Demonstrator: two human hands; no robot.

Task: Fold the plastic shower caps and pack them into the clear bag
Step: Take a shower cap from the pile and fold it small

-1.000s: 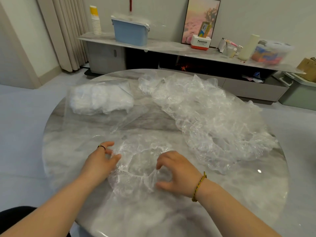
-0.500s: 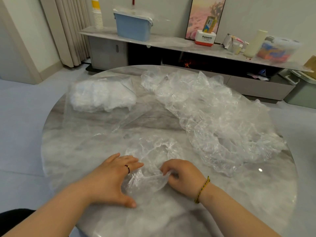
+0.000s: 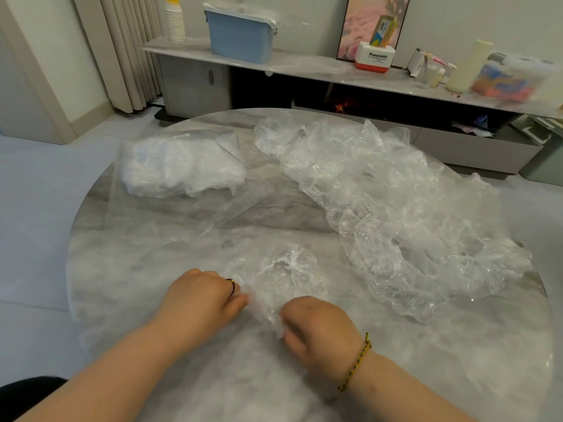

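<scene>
Head view: round table (image 3: 457, 345), polished grey-white marble with soft veining, glossy enough to carry small glints. Pale floor around it.

Room, far wall: long low sideboard (image 3: 304, 68) with a marble-look top and grey cabinet fronts. It carries a stack of paper cups (image 3: 176, 22), a blue lidded bin (image 3: 242, 41), and a red-and-white Panasonic box (image 3: 374, 59). Pleated beige curtain (image 3: 122, 50) at far left.

Table contents:
- Clear bag (image 3: 182, 169), far left of the table: thin glossy film, lying flat, holding a cloudy white wad of packed caps.
- Loose pile of caps (image 3: 396, 208), far centre to right edge: transparent, heavily crinkled, ruffled at the gathered rims.
- Shower cap (image 3: 283, 278), near centre, between and just beyond the hands: clear film, puckered toward a gathered rim, partly flattened on the marble.

Hands:
- Left hand (image 3: 204, 296): dark ring, fingers curled under, thumb and forefinger apparently pinching the cap's left edge, though the fingertips are blurred.
- Right hand (image 3: 316, 327): braided bracelet at the wrist, fingers curled inward, gripping the cap's near edge.
</scene>
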